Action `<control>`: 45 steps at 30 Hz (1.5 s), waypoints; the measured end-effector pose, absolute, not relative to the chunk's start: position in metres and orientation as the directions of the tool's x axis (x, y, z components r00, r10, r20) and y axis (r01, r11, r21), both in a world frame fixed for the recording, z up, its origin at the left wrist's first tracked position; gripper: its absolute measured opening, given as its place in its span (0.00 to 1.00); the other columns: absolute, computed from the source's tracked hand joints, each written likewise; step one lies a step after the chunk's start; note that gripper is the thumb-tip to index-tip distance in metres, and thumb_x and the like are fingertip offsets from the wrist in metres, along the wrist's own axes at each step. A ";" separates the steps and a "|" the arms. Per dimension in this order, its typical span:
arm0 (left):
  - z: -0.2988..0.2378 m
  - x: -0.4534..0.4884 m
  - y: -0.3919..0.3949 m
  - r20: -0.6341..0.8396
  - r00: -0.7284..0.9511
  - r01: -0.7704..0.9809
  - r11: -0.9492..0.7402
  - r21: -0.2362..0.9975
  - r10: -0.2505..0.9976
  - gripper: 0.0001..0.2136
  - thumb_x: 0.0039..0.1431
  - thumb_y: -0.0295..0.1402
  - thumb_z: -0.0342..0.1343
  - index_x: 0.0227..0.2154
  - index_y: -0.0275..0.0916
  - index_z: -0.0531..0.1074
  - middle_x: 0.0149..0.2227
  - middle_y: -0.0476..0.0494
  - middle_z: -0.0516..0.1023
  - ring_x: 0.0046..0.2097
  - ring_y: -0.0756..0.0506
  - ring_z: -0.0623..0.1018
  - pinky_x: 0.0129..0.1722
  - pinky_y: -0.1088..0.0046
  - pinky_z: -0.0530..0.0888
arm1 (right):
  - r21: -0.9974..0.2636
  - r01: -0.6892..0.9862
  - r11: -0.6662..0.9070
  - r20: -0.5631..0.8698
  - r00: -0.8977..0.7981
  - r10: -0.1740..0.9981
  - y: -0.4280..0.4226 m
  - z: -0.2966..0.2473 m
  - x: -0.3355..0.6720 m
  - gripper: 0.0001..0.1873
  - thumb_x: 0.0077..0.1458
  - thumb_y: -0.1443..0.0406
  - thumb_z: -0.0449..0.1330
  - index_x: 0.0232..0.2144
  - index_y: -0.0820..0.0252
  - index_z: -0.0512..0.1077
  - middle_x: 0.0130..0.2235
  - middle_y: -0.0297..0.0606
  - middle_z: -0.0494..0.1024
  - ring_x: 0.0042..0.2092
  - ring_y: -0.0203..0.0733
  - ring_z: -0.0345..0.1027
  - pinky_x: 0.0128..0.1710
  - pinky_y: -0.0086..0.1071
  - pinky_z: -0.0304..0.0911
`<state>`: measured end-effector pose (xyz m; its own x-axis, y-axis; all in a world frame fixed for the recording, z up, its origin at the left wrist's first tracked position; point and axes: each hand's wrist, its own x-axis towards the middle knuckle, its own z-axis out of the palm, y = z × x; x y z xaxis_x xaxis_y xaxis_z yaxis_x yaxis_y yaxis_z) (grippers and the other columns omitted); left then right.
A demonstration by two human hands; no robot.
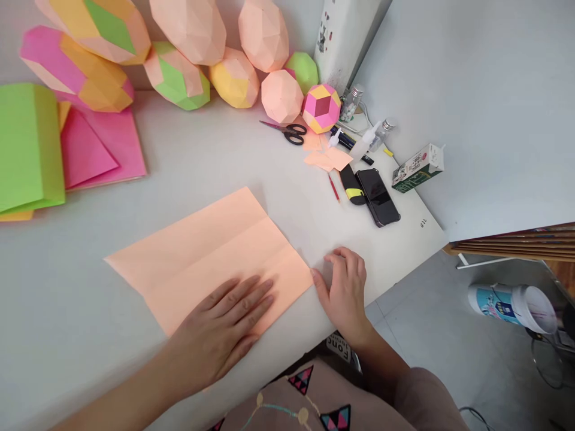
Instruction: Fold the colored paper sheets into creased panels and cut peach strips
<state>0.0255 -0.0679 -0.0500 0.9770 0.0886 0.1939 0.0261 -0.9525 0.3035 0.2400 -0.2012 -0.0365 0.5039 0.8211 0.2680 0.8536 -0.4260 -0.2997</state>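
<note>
A peach sheet of paper lies on the white table, with faint crease lines running across it. My left hand rests flat on its near part, fingers stretched out and pointing right. Beside the sheet's right corner is my right hand, its fingers curved and apart from the thumb. The right thumb touches the paper's corner tip or lies just at it; nothing shows held between thumb and fingers.
Faceted paper shapes line the back. Green and pink sheets lie left. Scissors, peach scraps, a red pencil, glue bottle, phone and milk carton sit right. A bucket is on the floor.
</note>
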 end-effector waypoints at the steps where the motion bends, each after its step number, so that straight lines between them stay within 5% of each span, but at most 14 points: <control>1: -0.050 0.026 -0.068 0.193 0.977 0.027 -0.953 0.303 0.089 0.27 0.63 0.42 0.47 0.63 0.42 0.53 0.64 0.47 0.56 0.65 0.41 0.56 0.65 0.61 0.47 | -0.304 0.853 -0.425 0.274 0.506 0.818 -0.202 -0.037 0.240 0.12 0.59 0.61 0.54 0.42 0.62 0.64 0.46 0.48 0.67 0.50 0.51 0.58 0.47 0.47 0.59; 6: -0.050 0.026 -0.068 0.202 0.976 0.021 -0.954 0.297 0.085 0.28 0.63 0.43 0.47 0.63 0.42 0.52 0.64 0.47 0.56 0.65 0.41 0.56 0.65 0.62 0.46 | -0.278 0.860 -0.429 0.300 0.502 0.811 -0.202 -0.038 0.235 0.19 0.58 0.61 0.55 0.49 0.63 0.61 0.50 0.51 0.66 0.54 0.53 0.56 0.51 0.50 0.58; 15: -0.048 0.028 -0.065 0.186 0.982 -0.003 -0.988 0.153 0.026 0.27 0.64 0.42 0.45 0.63 0.39 0.52 0.65 0.44 0.54 0.66 0.40 0.53 0.64 0.60 0.47 | -0.259 0.910 -0.325 0.271 0.391 0.880 -0.195 -0.037 0.214 0.40 0.54 0.48 0.56 0.59 0.68 0.50 0.59 0.57 0.58 0.65 0.61 0.38 0.58 0.57 0.51; 21: -0.048 0.027 -0.065 0.201 0.979 0.018 -0.991 0.130 0.044 0.26 0.64 0.43 0.43 0.63 0.40 0.52 0.66 0.46 0.53 0.66 0.41 0.53 0.64 0.61 0.48 | -0.244 0.917 -0.317 0.197 0.367 0.909 -0.196 -0.038 0.221 0.44 0.54 0.46 0.55 0.61 0.69 0.48 0.60 0.59 0.56 0.66 0.63 0.33 0.58 0.60 0.50; 29: -0.052 0.025 -0.065 0.216 0.975 0.015 -0.992 0.122 0.041 0.27 0.65 0.43 0.43 0.64 0.38 0.51 0.66 0.44 0.51 0.66 0.40 0.52 0.64 0.60 0.47 | -0.260 0.879 -0.400 0.245 0.461 0.853 -0.202 -0.047 0.258 0.38 0.56 0.49 0.54 0.60 0.68 0.52 0.59 0.58 0.58 0.66 0.62 0.36 0.58 0.60 0.50; 37: -0.056 0.025 -0.065 0.250 0.967 0.018 -0.993 0.114 0.047 0.26 0.65 0.43 0.44 0.62 0.36 0.55 0.65 0.40 0.54 0.65 0.40 0.55 0.62 0.60 0.55 | -0.476 0.849 -0.229 0.480 0.469 0.741 -0.200 -0.045 0.266 0.16 0.58 0.64 0.55 0.50 0.57 0.65 0.51 0.48 0.68 0.55 0.50 0.61 0.53 0.51 0.62; 42: -0.058 0.028 -0.055 0.313 0.934 0.108 -0.972 0.208 0.171 0.21 0.64 0.41 0.46 0.55 0.35 0.64 0.61 0.37 0.62 0.62 0.38 0.60 0.59 0.58 0.63 | -0.483 0.866 0.129 0.496 0.149 0.856 -0.185 -0.030 0.234 0.15 0.57 0.70 0.54 0.47 0.56 0.66 0.49 0.45 0.69 0.54 0.47 0.62 0.52 0.47 0.64; 45: -0.055 0.031 -0.050 0.330 0.919 0.135 -0.958 0.255 0.217 0.17 0.64 0.39 0.46 0.50 0.35 0.69 0.56 0.37 0.68 0.60 0.37 0.63 0.58 0.57 0.65 | -0.466 0.869 0.169 0.407 0.042 0.912 -0.172 -0.029 0.228 0.13 0.60 0.69 0.52 0.47 0.58 0.66 0.47 0.45 0.70 0.51 0.46 0.63 0.50 0.45 0.65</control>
<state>0.0306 -0.0499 -0.0552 0.9188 0.2171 0.3296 0.1348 -0.9575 0.2549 0.2278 -0.1717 -0.0294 0.0415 0.9124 0.4073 0.8685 0.1686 -0.4661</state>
